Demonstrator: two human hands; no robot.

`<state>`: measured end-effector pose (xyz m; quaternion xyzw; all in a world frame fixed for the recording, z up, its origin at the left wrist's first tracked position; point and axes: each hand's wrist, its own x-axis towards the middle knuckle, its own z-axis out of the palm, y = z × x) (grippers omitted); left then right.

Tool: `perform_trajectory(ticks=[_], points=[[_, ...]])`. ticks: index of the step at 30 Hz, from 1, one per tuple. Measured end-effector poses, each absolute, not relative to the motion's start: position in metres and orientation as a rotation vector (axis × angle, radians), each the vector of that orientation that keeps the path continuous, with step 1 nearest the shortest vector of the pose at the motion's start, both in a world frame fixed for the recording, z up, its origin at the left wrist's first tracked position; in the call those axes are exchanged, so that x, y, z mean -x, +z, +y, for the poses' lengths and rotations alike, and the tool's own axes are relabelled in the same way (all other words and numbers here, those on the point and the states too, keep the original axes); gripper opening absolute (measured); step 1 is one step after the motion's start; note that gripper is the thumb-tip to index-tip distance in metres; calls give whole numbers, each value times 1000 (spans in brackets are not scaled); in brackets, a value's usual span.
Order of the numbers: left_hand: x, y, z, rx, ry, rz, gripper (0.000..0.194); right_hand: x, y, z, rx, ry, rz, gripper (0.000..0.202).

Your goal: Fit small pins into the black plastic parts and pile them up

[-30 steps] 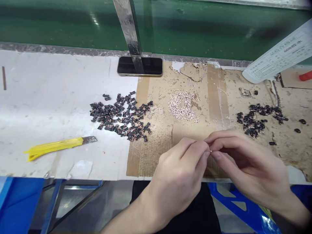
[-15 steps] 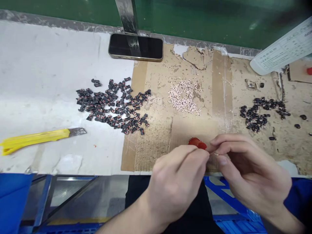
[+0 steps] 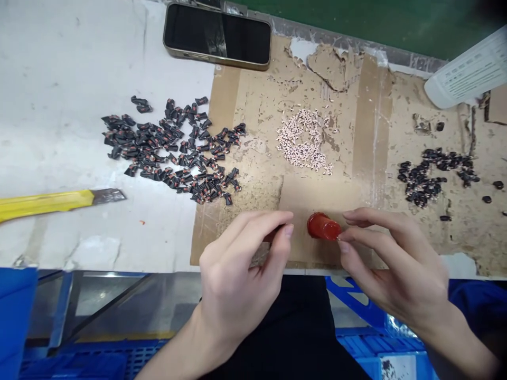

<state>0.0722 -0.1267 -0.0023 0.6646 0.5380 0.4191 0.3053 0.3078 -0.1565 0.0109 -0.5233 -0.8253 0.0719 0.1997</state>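
Note:
A small glossy red cup-shaped piece [image 3: 322, 227] stands on the cardboard between my two hands, its wider rim on the far left side. My right hand [image 3: 396, 264] pinches a tiny pale piece [image 3: 338, 238] between thumb and middle finger, right at the red piece's narrower end; its index finger is raised. To the left of the red piece, my left hand [image 3: 241, 269] is curled, thumb and index tips close together. What lies between them, if anything, is hidden. Beyond the hands is a pile of tiny pinkish-copper pieces [image 3: 293, 150].
Black parts with reddish marks [image 3: 158, 137] spread at left. A yellow box cutter [image 3: 47, 205] lies there with its blade out. A phone [image 3: 217, 34] rests at the back. Smaller dark parts [image 3: 422, 184] and a white bottle [image 3: 467, 71] are at right.
My left hand has moved left, away from my right hand, uncovering the red piece. My right hand has shifted slightly left to its end. The whole view has tilted further down.

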Motion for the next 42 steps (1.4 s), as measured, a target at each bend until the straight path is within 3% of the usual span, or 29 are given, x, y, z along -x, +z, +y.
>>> perform_trajectory(ticks=[14, 18, 26, 42], points=[[-71, 3, -125, -1759, 1096, 1408, 19, -307, 11, -152, 1424, 103, -2266, 22], [-74, 7, -127, -1635, 1087, 1327, 23, -305, 19, -154, 1499, 323, -2081, 18], [-96, 19, -118, -550, 720, 842, 10, -290, 32, -156, 1406, 1179, -1362, 12], [-93, 24, -114, -370, 655, 757, 12, -286, 36, -154, 1354, 1160, -1502, 18]])
